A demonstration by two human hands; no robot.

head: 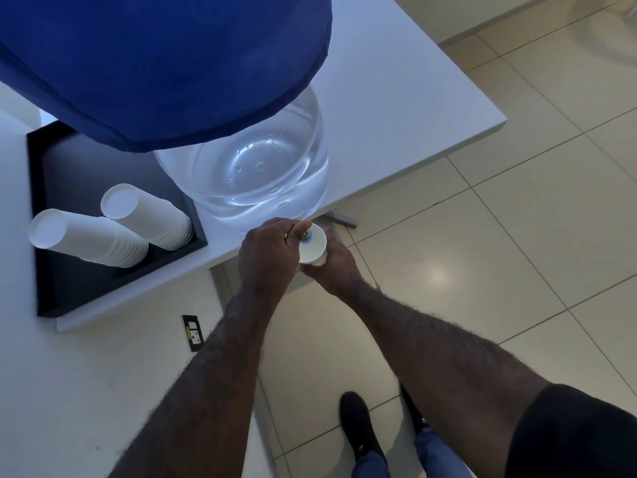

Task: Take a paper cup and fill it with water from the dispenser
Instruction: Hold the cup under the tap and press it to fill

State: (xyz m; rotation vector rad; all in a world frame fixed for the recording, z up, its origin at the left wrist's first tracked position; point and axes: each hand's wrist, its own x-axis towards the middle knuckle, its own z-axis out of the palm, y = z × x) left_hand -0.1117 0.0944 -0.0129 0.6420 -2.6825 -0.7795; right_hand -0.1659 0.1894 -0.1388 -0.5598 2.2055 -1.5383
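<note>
A clear water jug (262, 170) under a blue cloth cover (155, 63) stands on the white table (396, 98) near its front edge. Its tap (305, 235), with a blue ring, sticks out past the edge. My left hand (269, 253) grips the tap from above. A white paper cup (313, 248) sits right below the tap, and my right hand (331, 267) holds it from underneath. Whether water is flowing is hidden by the hands.
A black tray (69, 281) on the table at left holds two stacks of upturned white paper cups (86, 236) (148, 215). A wall socket (193, 332) is below the table. My shoes (358, 429) stand on the tiled floor (517, 253).
</note>
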